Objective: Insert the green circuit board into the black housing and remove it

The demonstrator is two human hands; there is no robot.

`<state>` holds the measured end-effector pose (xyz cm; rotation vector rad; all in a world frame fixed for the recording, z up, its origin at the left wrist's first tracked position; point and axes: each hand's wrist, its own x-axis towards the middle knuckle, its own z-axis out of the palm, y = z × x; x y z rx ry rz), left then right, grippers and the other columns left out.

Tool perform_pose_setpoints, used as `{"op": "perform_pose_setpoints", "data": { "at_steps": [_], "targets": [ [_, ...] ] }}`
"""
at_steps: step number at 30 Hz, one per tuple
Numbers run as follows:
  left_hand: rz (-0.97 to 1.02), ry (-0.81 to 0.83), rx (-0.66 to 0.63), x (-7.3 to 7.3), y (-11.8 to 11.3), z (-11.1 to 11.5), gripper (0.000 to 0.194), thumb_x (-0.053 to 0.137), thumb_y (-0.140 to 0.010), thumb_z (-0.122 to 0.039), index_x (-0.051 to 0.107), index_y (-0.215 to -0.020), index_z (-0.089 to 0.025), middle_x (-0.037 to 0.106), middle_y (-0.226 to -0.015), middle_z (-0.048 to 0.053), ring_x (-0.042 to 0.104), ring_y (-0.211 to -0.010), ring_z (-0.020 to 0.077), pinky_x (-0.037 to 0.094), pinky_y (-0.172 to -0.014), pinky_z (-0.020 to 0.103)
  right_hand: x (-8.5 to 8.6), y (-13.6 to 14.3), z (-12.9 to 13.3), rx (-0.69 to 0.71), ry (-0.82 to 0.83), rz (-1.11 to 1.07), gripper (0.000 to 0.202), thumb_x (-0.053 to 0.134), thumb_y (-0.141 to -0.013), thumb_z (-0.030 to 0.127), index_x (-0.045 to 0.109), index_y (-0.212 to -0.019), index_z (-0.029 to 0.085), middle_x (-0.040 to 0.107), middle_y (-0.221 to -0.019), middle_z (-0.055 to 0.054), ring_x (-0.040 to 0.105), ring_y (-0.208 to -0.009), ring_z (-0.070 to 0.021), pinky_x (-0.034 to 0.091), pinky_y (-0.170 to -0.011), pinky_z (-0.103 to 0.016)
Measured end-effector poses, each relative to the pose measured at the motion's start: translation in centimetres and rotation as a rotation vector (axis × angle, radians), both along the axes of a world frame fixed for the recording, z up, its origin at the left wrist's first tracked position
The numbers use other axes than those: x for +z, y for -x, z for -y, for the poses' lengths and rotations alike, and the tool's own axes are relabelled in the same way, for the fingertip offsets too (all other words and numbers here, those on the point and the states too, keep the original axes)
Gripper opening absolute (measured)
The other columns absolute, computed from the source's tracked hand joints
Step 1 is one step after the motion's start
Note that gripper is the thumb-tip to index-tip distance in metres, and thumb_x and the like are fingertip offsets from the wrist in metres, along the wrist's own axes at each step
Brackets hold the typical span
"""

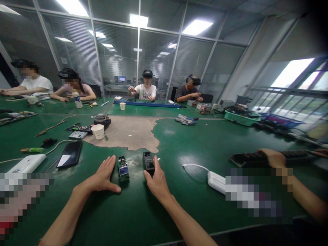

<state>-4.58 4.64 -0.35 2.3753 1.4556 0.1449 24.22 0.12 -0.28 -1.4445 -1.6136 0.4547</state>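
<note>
My left hand [105,176] lies beside a small electronic module [124,171], fingers stretched out and thumb apart, holding nothing. The module has a green circuit board and a bluish screen-like face, and it rests on the green table [128,218]. To its right is a black plastic housing [148,161] with slots and an opening in its top. My right hand [159,179] has the housing between thumb and fingers, thumb at its near left edge. My fingers partly hide the housing's right side.
A brown mat [128,131], a paper cup [98,132] and loose electronic parts lie ahead. A phone [69,154] and a white power bank [27,165] are at left. At right, another person's hand [274,158] rests on a black power strip [246,159], near a white cabled device [215,181].
</note>
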Motion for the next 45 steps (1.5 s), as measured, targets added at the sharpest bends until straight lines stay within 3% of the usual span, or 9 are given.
{"op": "perform_pose_setpoints", "data": {
  "at_steps": [4,12,22,28,37,45],
  "targets": [
    [0.008,0.009,0.002,0.1,-0.1,0.1,0.144,0.070,-0.060,-0.075,-0.022,-0.151,-0.013,-0.001,-0.161,0.023,-0.005,-0.145,0.0450,0.013,-0.117,0.062,-0.4,-0.2,0.1,0.004,0.001,0.048,0.077,0.058,-0.084,0.023,0.024,-0.151,0.002,0.038,-0.151,-0.025,0.038,-0.141,-0.0320,0.033,-0.115,-0.050],
    [-0.043,0.044,0.018,1.0,-0.6,0.3,0.144,0.065,-0.060,-0.082,-0.012,-0.153,-0.002,-0.006,-0.159,0.027,-0.008,-0.145,0.0431,0.010,-0.119,0.057,0.0,-0.2,0.2,-0.025,-0.091,0.034,0.088,0.064,-0.082,0.028,0.018,-0.154,0.009,0.033,-0.155,-0.021,0.033,-0.143,-0.0326,0.031,-0.117,-0.052],
    [-0.025,0.037,0.016,1.1,-0.6,0.4,0.145,0.066,-0.060,-0.082,-0.015,-0.153,-0.006,-0.005,-0.160,0.025,-0.005,-0.145,0.0440,0.012,-0.118,0.058,-0.6,-0.3,-0.1,0.019,-0.003,0.011,0.084,0.060,-0.082,0.021,0.019,-0.153,0.007,0.036,-0.153,-0.022,0.036,-0.142,-0.0319,0.033,-0.115,-0.051],
    [-0.009,0.037,0.019,0.9,-0.4,0.3,0.143,0.068,-0.061,-0.079,-0.017,-0.153,-0.011,-0.001,-0.162,0.021,-0.004,-0.146,0.0446,0.012,-0.118,0.059,0.6,-0.3,-0.1,-0.008,0.033,-0.103,0.082,0.062,-0.083,0.026,0.022,-0.153,0.008,0.043,-0.149,-0.020,0.040,-0.140,-0.0305,0.033,-0.115,-0.049],
    [0.013,-0.018,-0.008,-0.1,0.1,0.0,0.144,0.068,-0.062,-0.079,-0.020,-0.152,-0.010,-0.003,-0.161,0.025,-0.003,-0.146,0.0447,0.012,-0.117,0.060,4.5,4.4,0.3,0.231,-0.016,-0.173,0.082,0.064,-0.082,0.026,0.022,-0.153,0.016,0.051,-0.144,-0.014,0.047,-0.135,-0.0274,0.038,-0.113,-0.048],
    [0.033,-0.045,0.021,-0.4,0.0,0.0,0.153,0.075,-0.057,-0.072,-0.029,-0.148,-0.007,-0.003,-0.159,0.030,-0.001,-0.146,0.0435,0.012,-0.117,0.058,4.2,8.1,-0.4,0.291,-0.043,-0.051,0.085,0.063,-0.080,0.020,0.021,-0.152,0.010,0.045,-0.147,-0.020,0.044,-0.137,-0.0302,0.037,-0.114,-0.046]
  ]
}}
